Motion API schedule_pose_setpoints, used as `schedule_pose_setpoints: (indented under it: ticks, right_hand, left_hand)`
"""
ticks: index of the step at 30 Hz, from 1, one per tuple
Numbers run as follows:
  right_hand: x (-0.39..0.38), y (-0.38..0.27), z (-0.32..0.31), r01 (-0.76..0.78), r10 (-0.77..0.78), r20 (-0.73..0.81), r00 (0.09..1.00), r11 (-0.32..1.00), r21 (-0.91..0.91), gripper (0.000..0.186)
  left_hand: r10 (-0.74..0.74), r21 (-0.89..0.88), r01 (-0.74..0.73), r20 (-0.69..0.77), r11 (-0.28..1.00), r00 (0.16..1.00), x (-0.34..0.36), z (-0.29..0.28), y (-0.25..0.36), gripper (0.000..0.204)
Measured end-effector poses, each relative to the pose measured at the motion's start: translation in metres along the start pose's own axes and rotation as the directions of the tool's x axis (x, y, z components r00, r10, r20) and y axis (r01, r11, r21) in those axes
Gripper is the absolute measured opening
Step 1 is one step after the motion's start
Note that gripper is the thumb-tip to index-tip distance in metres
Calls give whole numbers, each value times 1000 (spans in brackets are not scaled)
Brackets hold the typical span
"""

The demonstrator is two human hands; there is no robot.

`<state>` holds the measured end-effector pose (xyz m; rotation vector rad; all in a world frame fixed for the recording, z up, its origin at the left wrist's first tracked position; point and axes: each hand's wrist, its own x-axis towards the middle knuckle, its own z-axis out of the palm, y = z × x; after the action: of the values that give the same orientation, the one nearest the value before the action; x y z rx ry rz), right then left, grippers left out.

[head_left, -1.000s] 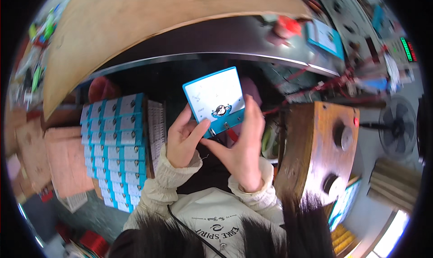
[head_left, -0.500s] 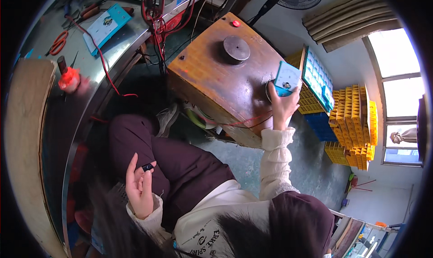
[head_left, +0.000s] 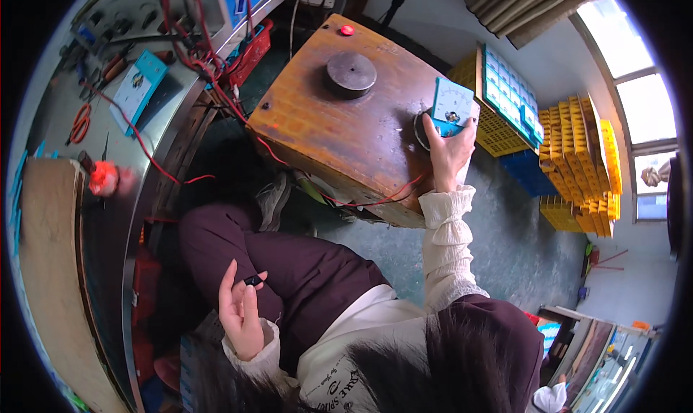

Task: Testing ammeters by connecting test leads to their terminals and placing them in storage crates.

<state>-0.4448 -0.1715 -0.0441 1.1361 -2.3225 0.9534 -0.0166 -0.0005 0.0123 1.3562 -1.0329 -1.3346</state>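
The meter could slip and knock against the box, I judge, since one hand alone holds it by its lower part. The wire runs along the box's near edge to just beside the wrist, so the sleeve could snag it. The black piece, pinched at the fingertips, could drop from a slack hold.

The right grip is clamped on the meter over the box's right end, arm stretched well out; its fingers hide whether the meter touches the disc. The left grip pinches the black piece, elbow bent, one finger raised.
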Motion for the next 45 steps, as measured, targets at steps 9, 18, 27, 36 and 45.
schedule_pose_setpoints:
  ticks: [9, 18, 27, 36, 45]
  right_hand:
    - [0, -4, -6, -27, 25, 47, 999, 999, 36, 106]
    - [1, -3, -6, -25, 19, 72, 997, 997, 72, 107]
    - [1, -4, -7, -16, 10, 67, 998, 996, 89, 106]
    - [8, -17, -12, 42, -35, 147, 988, 998, -38, 106]
    - [14, -135, 56, 88, -190, 339, 921, 952, 293, 106]
  left_hand:
    - [0, -8, -1, -106, 1000, 994, -6, -5, 2, 45]
    - [-32, -37, 29, -86, 999, 996, -7, 1, 0, 45]
    - [-20, -56, 14, -119, 998, 993, -5, 0, -3, 45]
    - [17, -6, -18, -143, 1000, 989, -8, -11, -6, 44]
    - [58, -50, -69, -196, 996, 979, -27, -37, -12, 45]
